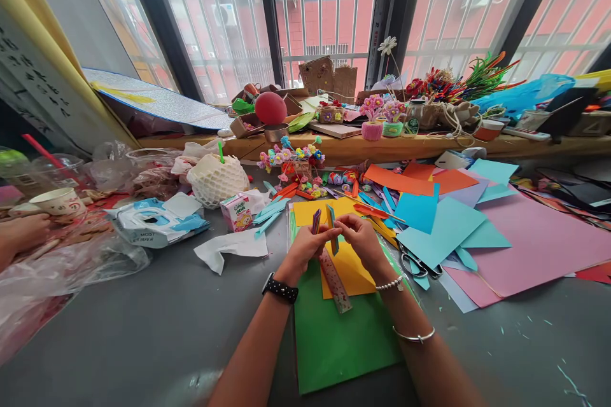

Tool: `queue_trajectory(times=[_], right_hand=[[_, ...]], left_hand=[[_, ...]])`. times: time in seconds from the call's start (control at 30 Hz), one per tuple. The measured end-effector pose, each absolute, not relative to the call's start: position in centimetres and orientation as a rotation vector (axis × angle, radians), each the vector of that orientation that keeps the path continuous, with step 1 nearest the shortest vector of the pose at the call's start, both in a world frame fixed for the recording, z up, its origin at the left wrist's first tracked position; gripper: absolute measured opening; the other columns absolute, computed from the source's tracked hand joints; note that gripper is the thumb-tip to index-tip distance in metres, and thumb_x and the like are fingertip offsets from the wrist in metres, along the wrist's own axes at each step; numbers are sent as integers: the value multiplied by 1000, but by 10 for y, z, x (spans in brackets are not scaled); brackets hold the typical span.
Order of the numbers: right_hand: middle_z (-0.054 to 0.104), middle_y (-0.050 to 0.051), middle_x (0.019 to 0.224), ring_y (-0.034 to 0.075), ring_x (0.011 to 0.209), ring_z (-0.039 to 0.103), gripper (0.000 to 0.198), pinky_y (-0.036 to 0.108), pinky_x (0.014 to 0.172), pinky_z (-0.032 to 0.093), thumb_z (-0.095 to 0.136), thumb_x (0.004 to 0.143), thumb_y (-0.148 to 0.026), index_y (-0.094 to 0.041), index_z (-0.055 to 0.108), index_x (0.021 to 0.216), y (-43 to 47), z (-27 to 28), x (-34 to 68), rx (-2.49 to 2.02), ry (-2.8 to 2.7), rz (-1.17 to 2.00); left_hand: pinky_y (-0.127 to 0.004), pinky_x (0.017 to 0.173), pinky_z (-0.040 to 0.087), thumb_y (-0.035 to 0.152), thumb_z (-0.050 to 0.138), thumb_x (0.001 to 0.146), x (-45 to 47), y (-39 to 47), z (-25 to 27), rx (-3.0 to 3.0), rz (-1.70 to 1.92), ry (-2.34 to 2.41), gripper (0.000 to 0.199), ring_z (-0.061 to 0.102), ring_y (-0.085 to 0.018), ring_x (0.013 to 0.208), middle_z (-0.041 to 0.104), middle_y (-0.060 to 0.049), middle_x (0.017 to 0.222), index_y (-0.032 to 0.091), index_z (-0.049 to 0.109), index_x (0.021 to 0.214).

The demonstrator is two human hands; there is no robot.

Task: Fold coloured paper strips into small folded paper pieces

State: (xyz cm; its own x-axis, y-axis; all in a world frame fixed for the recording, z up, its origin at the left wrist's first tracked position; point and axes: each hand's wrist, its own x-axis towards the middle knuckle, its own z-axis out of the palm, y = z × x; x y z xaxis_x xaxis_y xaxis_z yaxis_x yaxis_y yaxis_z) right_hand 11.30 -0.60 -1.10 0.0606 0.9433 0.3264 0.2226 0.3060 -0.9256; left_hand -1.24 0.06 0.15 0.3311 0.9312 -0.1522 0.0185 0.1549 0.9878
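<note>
Both hands meet above a green paper pack (348, 350), on which a yellow sheet (360, 280) lies. My left hand (303, 251) is closed, pinching a small bundle of folded paper strips (316, 221) with purplish edges. Another folded paper piece (333, 230), blue-green and yellowish, stands upright between the hands. The fingers of my right hand (363, 240) are closed on it, and the left fingertips touch it too. Just below the hands, a clear ruler with red specks (338, 286) lies slanted across the yellow sheet; its upper end is hidden by the left hand.
Scissors (419, 265) lie right of the pack, partly under light-blue sheets (442, 229). A large pink sheet (534, 248) extends further right. To the left are a tissue (233, 248), a small pink box (237, 212) and a wet-wipe pack (157, 222). Another person's hand (23, 235) is at far left.
</note>
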Motion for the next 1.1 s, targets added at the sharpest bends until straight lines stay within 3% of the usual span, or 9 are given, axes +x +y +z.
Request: queue_trajectory(times=[0.17,0.33,0.6,0.8,0.97,1.1], right_hand=[[61,7,70,16,62,52,32,27,56,39,46,74,-42,-13,61,71,7,-14,141,-1349,-1360,440],[58,9,75,22,77,50,19,34,67,35,45,73,-18,-14,63,76,27,-24,186,-1799,-1425,-222],[56,13,71,24,78,48,11,31,57,30,52,69,-13,-13,61,63,33,-29,196,-2037,-1550,-282],[57,10,64,22,69,50,15,29,54,29,46,73,-15,-15,60,69,28,-17,188,-2025,-1502,-315],[56,10,69,22,75,47,17,30,61,33,43,76,-18,-15,58,69,21,-9,185,-1829,-1420,-430],[55,8,69,18,64,47,22,28,57,36,45,76,-31,-14,57,68,17,-5,177,-1631,-1295,-170]], left_hand=[[-20,36,11,47,66,50,-15,3,-1,1222,926,1112,38,18,-1,33,23,10,37,15,46,53],[-20,36,10,47,67,49,-16,5,-3,1164,971,1141,38,16,-1,34,22,11,37,13,54,61],[-19,36,8,46,66,52,-17,3,-1,1059,989,1043,47,14,-1,33,19,12,38,9,60,81],[-18,35,8,46,65,53,-17,2,-2,1030,990,1014,48,12,-1,34,17,12,38,9,60,83],[-18,36,8,46,66,52,-17,1,-2,1035,1014,1047,48,13,-1,34,19,12,38,9,60,82],[-18,36,8,46,66,51,-17,0,-1,1017,1047,1058,50,13,-1,35,19,12,39,7,60,82]])
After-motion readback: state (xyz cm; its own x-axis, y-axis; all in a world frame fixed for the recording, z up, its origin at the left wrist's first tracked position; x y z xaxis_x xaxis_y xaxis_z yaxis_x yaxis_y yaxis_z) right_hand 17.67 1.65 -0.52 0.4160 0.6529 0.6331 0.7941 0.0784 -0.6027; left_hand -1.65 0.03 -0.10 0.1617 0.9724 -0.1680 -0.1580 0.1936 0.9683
